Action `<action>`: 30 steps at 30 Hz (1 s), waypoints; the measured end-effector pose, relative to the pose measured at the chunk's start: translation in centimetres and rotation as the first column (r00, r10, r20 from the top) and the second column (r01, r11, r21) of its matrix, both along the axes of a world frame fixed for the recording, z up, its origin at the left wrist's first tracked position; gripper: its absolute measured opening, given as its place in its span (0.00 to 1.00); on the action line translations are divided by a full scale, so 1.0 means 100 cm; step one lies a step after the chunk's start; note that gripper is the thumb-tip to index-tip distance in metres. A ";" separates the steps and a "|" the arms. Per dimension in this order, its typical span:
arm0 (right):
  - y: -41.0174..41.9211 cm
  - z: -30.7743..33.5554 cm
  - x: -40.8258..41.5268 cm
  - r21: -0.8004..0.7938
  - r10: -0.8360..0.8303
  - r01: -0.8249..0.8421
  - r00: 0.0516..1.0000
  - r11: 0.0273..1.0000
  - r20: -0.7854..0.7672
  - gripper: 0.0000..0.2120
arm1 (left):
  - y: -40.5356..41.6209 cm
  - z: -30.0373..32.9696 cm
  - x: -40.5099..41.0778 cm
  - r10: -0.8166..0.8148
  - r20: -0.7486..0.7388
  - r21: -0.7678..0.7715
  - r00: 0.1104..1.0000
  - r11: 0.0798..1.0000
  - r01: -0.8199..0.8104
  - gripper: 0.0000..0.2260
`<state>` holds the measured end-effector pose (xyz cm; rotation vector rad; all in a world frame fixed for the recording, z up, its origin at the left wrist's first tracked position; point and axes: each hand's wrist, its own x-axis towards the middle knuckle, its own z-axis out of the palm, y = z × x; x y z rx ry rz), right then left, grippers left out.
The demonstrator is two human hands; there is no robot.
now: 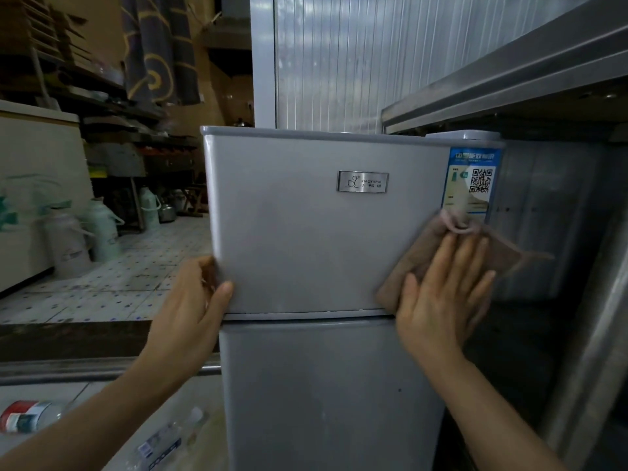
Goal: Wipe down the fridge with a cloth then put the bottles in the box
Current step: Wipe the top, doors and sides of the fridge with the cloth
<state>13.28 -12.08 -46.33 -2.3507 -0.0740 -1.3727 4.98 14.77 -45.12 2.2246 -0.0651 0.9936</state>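
- Fridge: small two-door unit, grey, standing upright between a tiled floor on the left and steel shelving on the right. Upper door shut; sticker at its right edge.
- Cloth: brown, folded, pressed flat on the lower right of the upper door, one corner hanging past the door edge.
- Right hand: palm flat on the cloth, fingers straight and slightly spread, not gripping.
- Left hand: curled round the door's lower left corner, thumb on the front face; judged to be steadying it.
- Handling: cloth is soft and light, best driven by palm pressure. Door panel is stiff and smooth; likely slippery if damp.
- Bottles: two lying low on the left, clear plastic, judged light. No box in view.
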 end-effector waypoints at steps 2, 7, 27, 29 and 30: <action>0.038 -0.001 -0.007 -0.094 0.053 -0.046 0.996 0.995 0.067 0.37 | 0.000 -0.010 0.001 -0.031 -0.047 -0.023 0.998 0.999 0.030 0.07; 0.079 -0.007 -0.012 -0.220 0.145 -0.112 0.980 0.969 0.139 0.39 | 0.008 -0.011 0.006 -0.073 -0.062 -0.050 0.995 0.996 0.070 0.05; 0.127 0.025 -0.027 -0.511 0.349 -0.216 0.919 0.832 0.181 0.33 | 0.052 -0.021 -0.032 -0.207 -0.202 -0.175 0.957 0.969 0.173 0.14; 0.139 0.038 -0.026 -0.502 0.365 -0.222 0.908 0.836 0.206 0.31 | 0.065 -0.031 -0.038 -0.141 -0.223 -0.166 0.964 0.981 0.105 0.16; 0.146 0.040 -0.026 -0.488 0.359 -0.221 0.909 0.845 0.211 0.30 | 0.069 -0.036 -0.040 -0.114 -0.233 -0.158 0.966 0.984 0.078 0.16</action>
